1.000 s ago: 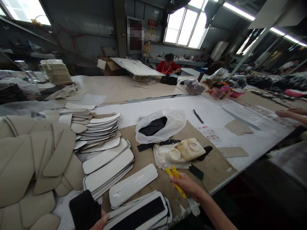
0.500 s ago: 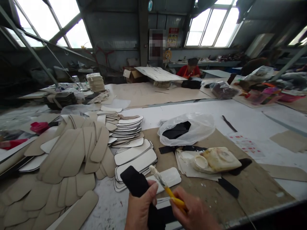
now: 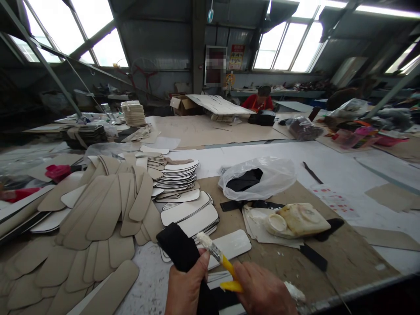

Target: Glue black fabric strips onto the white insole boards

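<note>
My left hand (image 3: 187, 282) is closed around a black fabric strip (image 3: 179, 245), its far end sticking up past the thumb. In my right hand (image 3: 262, 286) is a yellow-handled brush (image 3: 228, 264), its bristles coated with a whitish paste. The bristle end is close to the strip, just right of it; I cannot tell whether they touch. Beyond the hands lies a white rounded panel (image 3: 231, 245), partly hidden by the brush and left hand. More white panels with dark edges (image 3: 193, 218) are stacked behind the strip.
Beige rounded panels (image 3: 101, 210) spread over the left side. A plastic bag (image 3: 275, 177) holds black pieces. A stained plastic container (image 3: 305, 221) lies on its side on white sheets. A person in red (image 3: 260, 103) sits across the tables.
Both hands have shifted slightly left with the strip and the brush. The brush head has moved left and a little down. A whitish lump now shows beside my right hand.
</note>
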{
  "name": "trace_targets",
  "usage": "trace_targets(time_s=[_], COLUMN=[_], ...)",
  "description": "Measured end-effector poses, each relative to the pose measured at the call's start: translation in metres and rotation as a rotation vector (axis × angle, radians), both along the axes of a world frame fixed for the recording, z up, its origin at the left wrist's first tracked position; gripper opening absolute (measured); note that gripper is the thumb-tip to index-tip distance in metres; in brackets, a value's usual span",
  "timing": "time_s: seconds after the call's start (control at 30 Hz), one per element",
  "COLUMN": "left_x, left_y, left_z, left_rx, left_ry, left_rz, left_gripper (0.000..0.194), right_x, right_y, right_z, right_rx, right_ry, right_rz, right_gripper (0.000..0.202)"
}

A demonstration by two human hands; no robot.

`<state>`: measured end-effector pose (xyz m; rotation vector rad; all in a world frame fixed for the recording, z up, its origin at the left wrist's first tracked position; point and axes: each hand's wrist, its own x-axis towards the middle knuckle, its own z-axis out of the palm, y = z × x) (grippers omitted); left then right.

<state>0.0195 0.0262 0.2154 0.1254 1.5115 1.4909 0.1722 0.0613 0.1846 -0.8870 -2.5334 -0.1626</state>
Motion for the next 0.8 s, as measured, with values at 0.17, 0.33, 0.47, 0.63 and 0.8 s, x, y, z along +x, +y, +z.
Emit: trace_targets(time_s=[0.17, 0.33, 0.47, 0.63, 0.8], left_x=[-0.004, -0.008, -0.008, -0.004, 0.003], left_y=[0.000, 0.001, 0.004, 0.010, 0.017], left_z=[0.005, 0.008, -0.001, -0.012, -0.031], left_rx=[0.021, 0.023, -0.017, -0.109, -0.194], left_ry=[0.011, 0.007, 0.093, 0.307, 0.460], left_rz=[0.041, 0.076, 0.143, 0.152, 0.117], left_gripper=[0.030, 0.027, 0.026, 0.028, 0.025], right_x=[-0.008, -0.012, -0.015, -0.012, -0.003], right_y=[0.001, 0.003, 0.002, 0.000, 0.003], right_z=[0.007, 0.008, 0.007, -0.001, -0.013], right_rx=[0.125, 0.160, 0.084, -0.022, -0.150], right_ry=[-0.017, -0.024, 0.034, 0.068, 0.013], right_rz=[0.035, 0.095, 0.069, 0.023, -0.006], right_gripper=[0.021, 0.018, 0.021, 0.016, 0.023])
